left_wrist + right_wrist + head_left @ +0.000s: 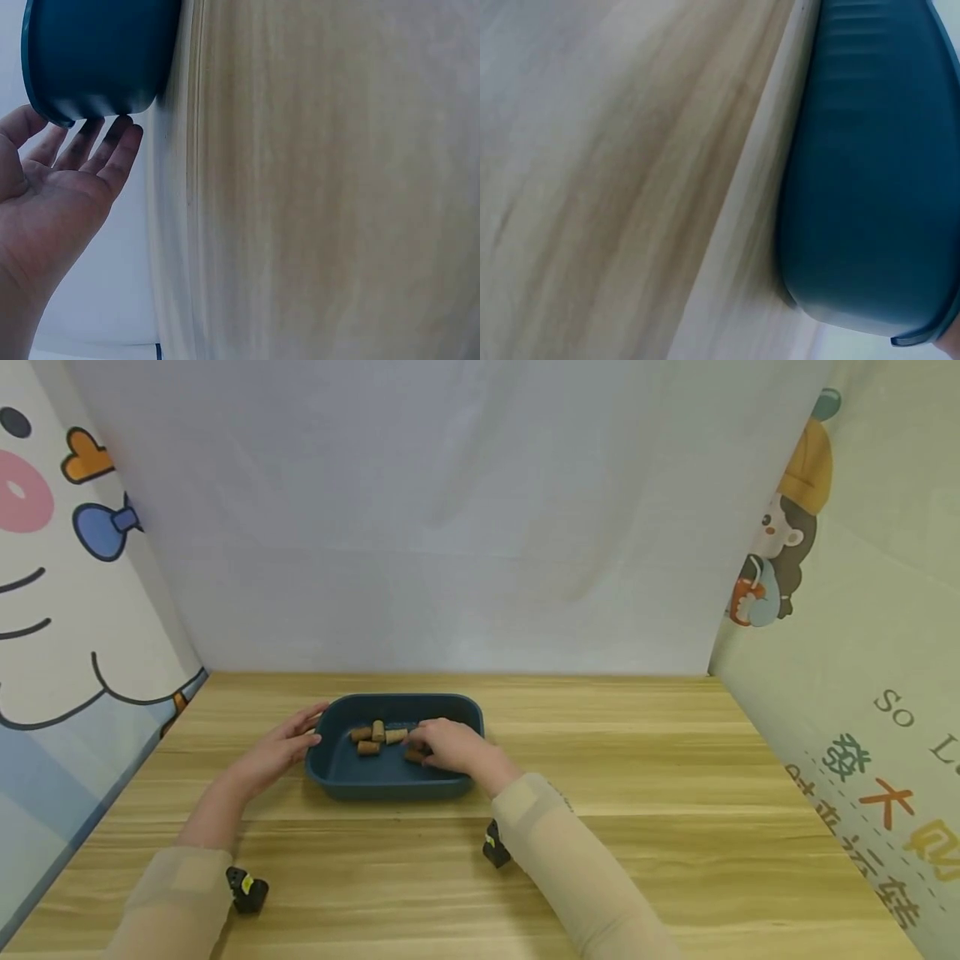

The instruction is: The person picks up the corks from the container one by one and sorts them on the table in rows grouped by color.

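A dark teal plastic bin [390, 792] stands on the wooden table, with several corks, such as the cork [368, 748], lying inside. My left hand [273, 760] touches the bin's left end. In the left wrist view, the left hand's fingers [112, 161] reach loosely to the outer wall of the bin [101, 60]. My right hand [455, 747] reaches over the front right of the rim, its fingers bent around a brown cork [414, 756]. The right wrist view has mostly the bin's outer side [870, 187]; the right hand is nearly all out of that frame.
The wooden table [637, 760] extends in front of the bin and to its right. A pale cloth [450, 527] hangs behind the table, and printed sheets flank it. Small black devices, such as the device [247, 891], sit at both wrists.
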Available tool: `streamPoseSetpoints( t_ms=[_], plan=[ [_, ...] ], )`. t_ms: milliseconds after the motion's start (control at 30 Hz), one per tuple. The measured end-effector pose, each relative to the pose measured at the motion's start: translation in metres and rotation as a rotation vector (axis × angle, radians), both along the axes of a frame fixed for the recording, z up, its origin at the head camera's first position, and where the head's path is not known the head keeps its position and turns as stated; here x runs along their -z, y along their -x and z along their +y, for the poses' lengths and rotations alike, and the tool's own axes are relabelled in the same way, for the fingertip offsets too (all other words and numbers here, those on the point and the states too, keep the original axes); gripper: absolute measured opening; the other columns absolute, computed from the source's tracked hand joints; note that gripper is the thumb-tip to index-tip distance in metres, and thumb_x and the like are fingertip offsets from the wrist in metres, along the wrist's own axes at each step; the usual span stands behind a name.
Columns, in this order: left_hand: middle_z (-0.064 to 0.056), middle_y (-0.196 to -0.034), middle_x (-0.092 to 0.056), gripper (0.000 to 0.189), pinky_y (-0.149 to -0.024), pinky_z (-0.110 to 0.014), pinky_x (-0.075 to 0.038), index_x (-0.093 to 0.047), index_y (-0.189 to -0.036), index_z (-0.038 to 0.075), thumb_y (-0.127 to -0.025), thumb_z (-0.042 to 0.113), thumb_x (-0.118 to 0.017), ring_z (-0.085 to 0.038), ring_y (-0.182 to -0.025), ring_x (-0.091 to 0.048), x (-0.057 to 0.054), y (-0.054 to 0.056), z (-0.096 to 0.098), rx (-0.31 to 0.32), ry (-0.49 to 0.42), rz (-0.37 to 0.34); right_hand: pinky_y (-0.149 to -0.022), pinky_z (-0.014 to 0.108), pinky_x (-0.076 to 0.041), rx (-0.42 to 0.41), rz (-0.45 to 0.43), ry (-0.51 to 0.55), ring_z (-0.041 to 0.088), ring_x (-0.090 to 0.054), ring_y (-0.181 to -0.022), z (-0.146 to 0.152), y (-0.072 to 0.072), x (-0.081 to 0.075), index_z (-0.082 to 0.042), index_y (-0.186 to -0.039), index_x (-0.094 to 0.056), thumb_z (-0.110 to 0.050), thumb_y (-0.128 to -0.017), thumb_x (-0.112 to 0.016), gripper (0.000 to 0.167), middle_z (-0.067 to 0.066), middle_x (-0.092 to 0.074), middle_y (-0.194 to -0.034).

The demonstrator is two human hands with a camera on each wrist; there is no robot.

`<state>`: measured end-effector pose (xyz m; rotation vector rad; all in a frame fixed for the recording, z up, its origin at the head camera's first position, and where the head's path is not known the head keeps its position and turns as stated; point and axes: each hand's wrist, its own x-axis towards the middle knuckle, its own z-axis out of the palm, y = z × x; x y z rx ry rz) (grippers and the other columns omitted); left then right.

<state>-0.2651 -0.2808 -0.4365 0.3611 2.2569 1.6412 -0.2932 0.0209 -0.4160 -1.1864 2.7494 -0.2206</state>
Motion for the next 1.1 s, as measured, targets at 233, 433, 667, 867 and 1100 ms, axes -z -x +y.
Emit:
streamPoseSetpoints(
  t_ms=[233, 433, 667, 867, 1100],
  plan=[
    [-0.024, -0.156, 0.004, 0.063, -0.107, -0.067, -0.012, -0.004, -0.154, 0.016, -0.103, 0.025, -0.040, -0.048, -0.140, -0.002, -0.001, -0.001, 0.001, -0.001, 0.011, 0.000, -0.085, 0.025, -0.050, 0.020, 0.014, -0.024, 0.010, -0.059, -0.105, -0.001, 0.000, 0.000, -0.021, -0.125, -0.062, -0.019, -0.086, -0.070, 0.040, -0.004, -0.062, -0.116],
    [-0.024, -0.156, 0.003, 0.062, -0.107, -0.066, -0.014, -0.004, -0.154, 0.016, -0.103, 0.024, -0.039, -0.047, -0.141, -0.002, -0.002, -0.001, 0.002, -0.007, 0.001, -0.012, -0.083, 0.025, -0.050, 0.019, 0.027, -0.006, 0.010, -0.059, -0.104, 0.000, 0.000, 0.000, -0.022, -0.124, -0.062, -0.021, -0.087, -0.069, 0.038, -0.004, -0.063, -0.116],
    [-0.024, -0.156, 0.004, 0.063, -0.107, -0.065, -0.016, -0.002, -0.154, 0.015, -0.103, 0.023, -0.039, -0.047, -0.141, -0.001, -0.002, -0.001, 0.003, -0.009, -0.011, -0.027, -0.085, 0.025, -0.050, 0.019, 0.013, 0.076, 0.011, -0.060, -0.104, 0.005, 0.000, -0.005, -0.019, -0.124, -0.062, -0.022, -0.087, -0.069, 0.038, -0.003, -0.063, -0.116],
    [-0.025, -0.155, 0.006, 0.063, -0.107, -0.065, -0.017, -0.001, -0.154, 0.015, -0.103, 0.021, -0.038, -0.047, -0.141, 0.000, -0.001, -0.002, 0.004, -0.008, -0.018, -0.026, -0.087, 0.025, -0.049, 0.032, 0.001, 0.145, 0.012, -0.060, -0.105, 0.016, 0.002, -0.013, -0.019, -0.123, -0.062, -0.022, -0.088, -0.068, 0.036, -0.001, -0.064, -0.116],
    [-0.024, -0.156, 0.006, 0.063, -0.107, -0.065, -0.018, -0.001, -0.154, 0.016, -0.103, 0.024, -0.039, -0.046, -0.141, -0.001, -0.001, -0.002, 0.003, -0.005, -0.015, -0.021, -0.089, 0.028, -0.049, 0.044, 0.000, 0.221, 0.015, -0.062, -0.105, 0.031, 0.000, -0.028, -0.012, -0.122, -0.062, -0.021, -0.087, -0.069, 0.037, 0.002, -0.065, -0.116]
  ],
)
